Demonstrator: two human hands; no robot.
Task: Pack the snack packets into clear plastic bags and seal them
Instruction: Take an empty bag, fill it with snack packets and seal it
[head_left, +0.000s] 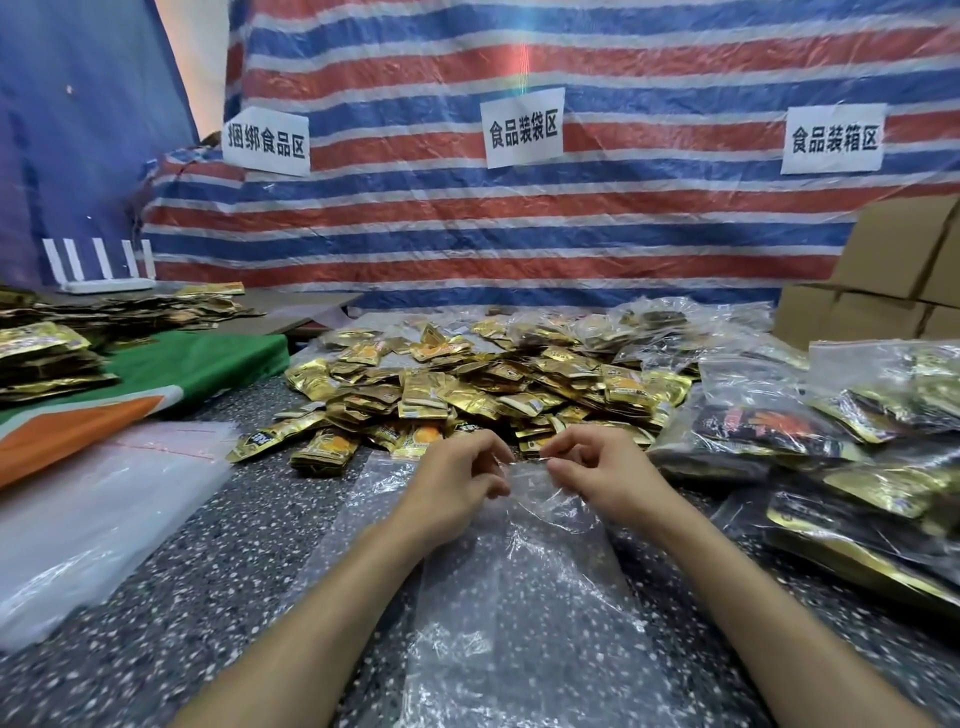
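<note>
Hands, left hand (457, 480) and right hand (602, 470), pinch the mouth of an empty clear bag (519, 597) lying on the desk (208, 571), likely opening it. Next: spread the mouth and load packets (467, 389) piled just beyond.

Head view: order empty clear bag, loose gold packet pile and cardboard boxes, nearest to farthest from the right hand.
1. Empty clear bag, in the grip of the right hand.
2. Loose gold packet pile, just ahead.
3. Cardboard boxes, far back right.
</note>
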